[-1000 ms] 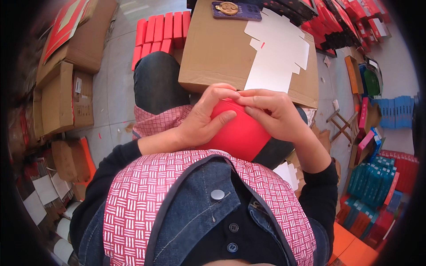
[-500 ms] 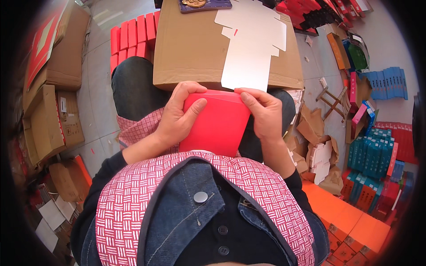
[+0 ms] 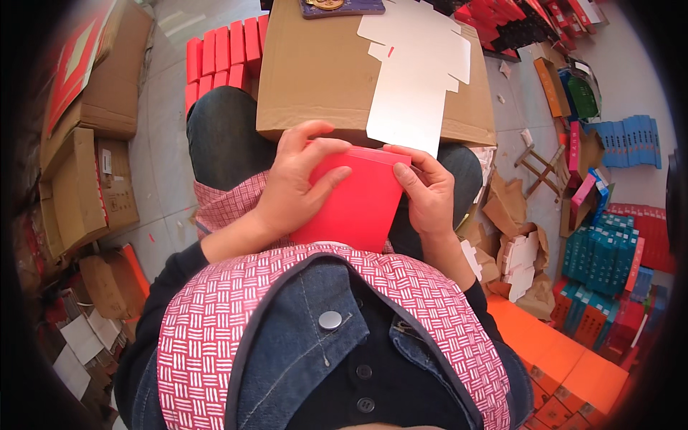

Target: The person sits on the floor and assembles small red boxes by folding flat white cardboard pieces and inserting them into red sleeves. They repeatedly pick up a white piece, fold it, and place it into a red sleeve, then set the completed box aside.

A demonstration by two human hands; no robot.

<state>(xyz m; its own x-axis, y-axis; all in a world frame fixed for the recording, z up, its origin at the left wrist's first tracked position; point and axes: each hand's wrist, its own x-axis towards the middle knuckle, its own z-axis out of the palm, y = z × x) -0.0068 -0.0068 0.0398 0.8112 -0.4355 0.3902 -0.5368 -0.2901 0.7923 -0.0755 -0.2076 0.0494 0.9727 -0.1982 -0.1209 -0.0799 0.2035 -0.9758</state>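
1. While the red box (image 3: 356,208) sits before the apron (image 3: 208,315), I have the right hand (image 3: 430,195) pinching its upper-right corner.
2. My left hand (image 3: 292,183) curves loosely, partly spread, over its upper left.
3. I judge this edge-working; the next move calls for steady support.

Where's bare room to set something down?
On the big carton, left of the white cutout, below the purple plaque; also mostly bare floor between the open box and left knee. The red box occupies the lap; teal packs crowd the right.
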